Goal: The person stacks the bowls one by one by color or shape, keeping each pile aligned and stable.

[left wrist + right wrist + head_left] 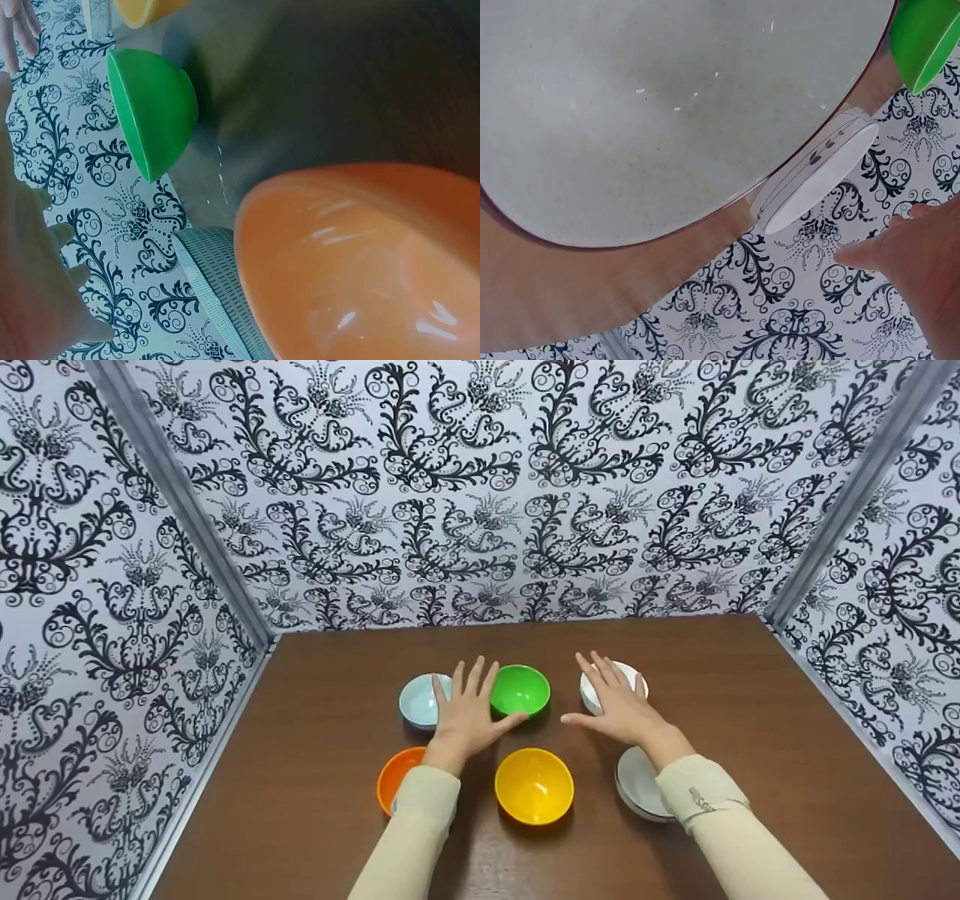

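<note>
Both hands hover over the bowls with fingers spread and nothing in them. In the head view my left hand overlaps the light blue bowl and the edge of the green bowl. Below its wrist sits the orange bowl, partly hidden by the sleeve. My right hand is over the white bowl at the back right. A larger whitish bowl with a dark rim lies partly under the right forearm. Between the forearms stands the yellow bowl, open side up.
The bowls stand in two rough rows on a brown wooden table. Patterned wall panels rise behind and at both sides, with grey strips at the corners.
</note>
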{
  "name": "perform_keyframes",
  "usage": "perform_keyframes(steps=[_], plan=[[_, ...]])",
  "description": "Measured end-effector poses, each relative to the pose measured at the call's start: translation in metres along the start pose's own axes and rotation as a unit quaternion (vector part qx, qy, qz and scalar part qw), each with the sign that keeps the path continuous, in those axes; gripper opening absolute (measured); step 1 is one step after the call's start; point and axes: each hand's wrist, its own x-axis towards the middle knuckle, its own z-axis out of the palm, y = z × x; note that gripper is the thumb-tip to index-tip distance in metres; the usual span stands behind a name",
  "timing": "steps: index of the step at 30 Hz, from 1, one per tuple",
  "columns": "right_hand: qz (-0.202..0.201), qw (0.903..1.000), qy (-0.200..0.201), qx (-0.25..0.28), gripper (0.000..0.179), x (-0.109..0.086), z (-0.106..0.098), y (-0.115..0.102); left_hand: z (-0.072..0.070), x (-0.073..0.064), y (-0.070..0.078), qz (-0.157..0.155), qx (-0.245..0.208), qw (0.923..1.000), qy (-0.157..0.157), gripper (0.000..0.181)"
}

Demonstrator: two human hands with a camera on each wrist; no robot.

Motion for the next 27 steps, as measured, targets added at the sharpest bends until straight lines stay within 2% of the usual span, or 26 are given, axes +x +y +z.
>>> perform_keyframes(steps=[20, 27], plan=[[-0.010, 0.9993, -0.024, 0.028, 0.105, -0.008, 0.008, -0.007, 0.008, -0.008, -0.004, 0.001, 0.009, 0.9999, -0.010, 0.100], [-0.015, 0.9992, -0.021, 0.030, 0.104, -0.010, 0.010, -0.006, 0.007, -0.011, -0.003, 0.007, -0.006, 0.9999, -0.010, 0.100]])
